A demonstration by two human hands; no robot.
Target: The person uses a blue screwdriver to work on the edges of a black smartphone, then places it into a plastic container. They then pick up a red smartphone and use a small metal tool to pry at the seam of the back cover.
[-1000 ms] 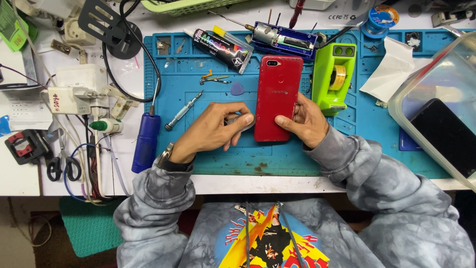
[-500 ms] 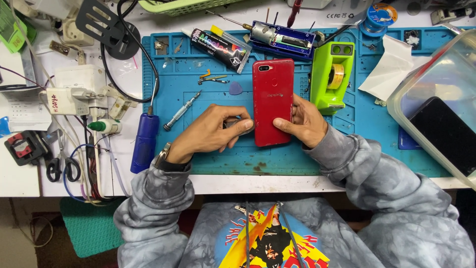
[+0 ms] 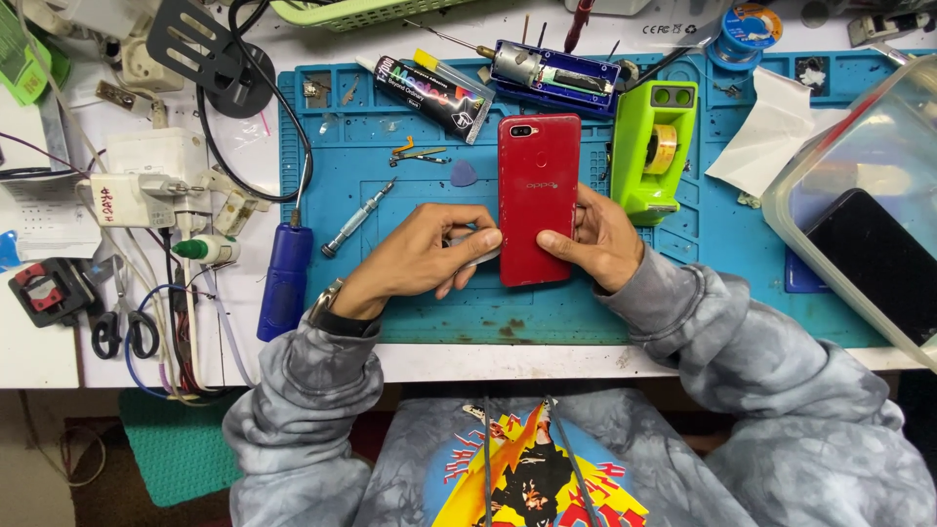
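Head view: your phone (image 3: 538,200), red back up and camera end away from you, lies flat on the blue mat (image 3: 390,312) near the counter's front edge, likely so the mat grips it and catches small parts. Your left hand (image 3: 420,259) sits at the phone's left edge, fingers (image 3: 467,222) curled narrow around a thin grey tool (image 3: 480,256) whose tip meets the seam on that side; the low, flat angle suggests prying at the back cover, though the tip itself is too small to confirm. Your right hand (image 3: 597,234) braces the opposite edge: thumb laid on the lower back, fingers wrapped along the right side, holding the phone against the push from the left. A blue pick (image 3: 463,175) lies on the mat just beside the phone's left edge, within easy reach. A screwdriver (image 3: 357,217) rests further left, a glue tube (image 3: 431,96) up top, and a green tape dispenser (image 3: 652,148) stands just right of the phone. A clear tub (image 3: 859,176) at the far right holds a dark device, kept off the working area.
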